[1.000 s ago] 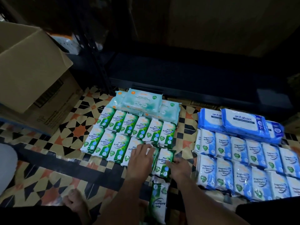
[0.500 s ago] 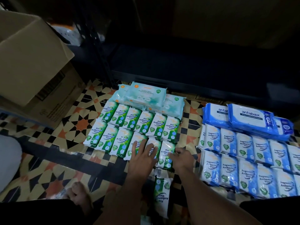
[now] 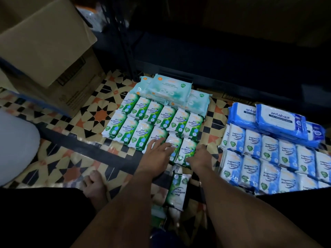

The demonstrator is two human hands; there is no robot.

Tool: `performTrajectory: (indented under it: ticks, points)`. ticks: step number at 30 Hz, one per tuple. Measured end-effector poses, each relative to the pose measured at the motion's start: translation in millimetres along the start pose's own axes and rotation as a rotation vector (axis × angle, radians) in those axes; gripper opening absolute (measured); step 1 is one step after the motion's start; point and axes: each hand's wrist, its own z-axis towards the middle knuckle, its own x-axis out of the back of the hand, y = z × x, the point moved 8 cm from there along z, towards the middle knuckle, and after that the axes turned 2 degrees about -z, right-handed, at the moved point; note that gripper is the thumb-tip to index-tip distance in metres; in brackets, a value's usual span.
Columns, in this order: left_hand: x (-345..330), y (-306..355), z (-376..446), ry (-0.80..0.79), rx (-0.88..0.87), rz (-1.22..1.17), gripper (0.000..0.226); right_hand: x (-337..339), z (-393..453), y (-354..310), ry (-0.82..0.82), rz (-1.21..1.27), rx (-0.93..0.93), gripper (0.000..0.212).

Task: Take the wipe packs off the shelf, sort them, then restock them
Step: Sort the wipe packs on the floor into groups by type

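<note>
Green Pine Antibacterial wipe packs [image 3: 152, 122] lie in two rows on the patterned floor. My left hand [image 3: 156, 156] rests flat with spread fingers on the near row's packs. My right hand [image 3: 199, 158] touches the near right edge of the last green pack [image 3: 187, 151]. One more green pack [image 3: 177, 190] lies lengthwise between my forearms. Pale teal packs [image 3: 168, 88] are stacked behind the green rows. To the right lie blue Fragrance Antibacterial packs [image 3: 268, 158], with dark blue antabax packs [image 3: 275, 120] stacked behind them. The dark shelf [image 3: 215, 56] runs along the back.
An open cardboard box [image 3: 44, 47] stands at the left. A shelf upright [image 3: 125, 51] rises behind the teal packs. My bare foot [image 3: 94, 187] rests on the floor near left. A pale rounded object [image 3: 16, 147] sits at the left edge.
Both hands have slid the two rightmost near-row green packs forward, closing them up against the back row. The camera has tilted slightly downward.
</note>
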Motion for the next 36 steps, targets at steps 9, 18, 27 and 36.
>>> performTrajectory:
  ticks: [9, 18, 27, 36]
  points:
    - [-15, -15, -73, -0.23, 0.191, -0.406, 0.023, -72, -67, -38, -0.522, -0.836, 0.701, 0.053]
    - [-61, 8, -136, -0.419, 0.04, -0.07, 0.045, -82, -104, -28, -0.526, -1.125, 0.951, 0.06]
    - [-54, -24, -113, -0.461, 0.149, -0.243, 0.057, -73, -83, -32, -0.497, -0.978, 0.851, 0.067]
    - [-38, -52, -110, -0.462, 0.664, -1.265, 0.057, -46, -48, -39, -0.461, 0.013, 0.272, 0.056]
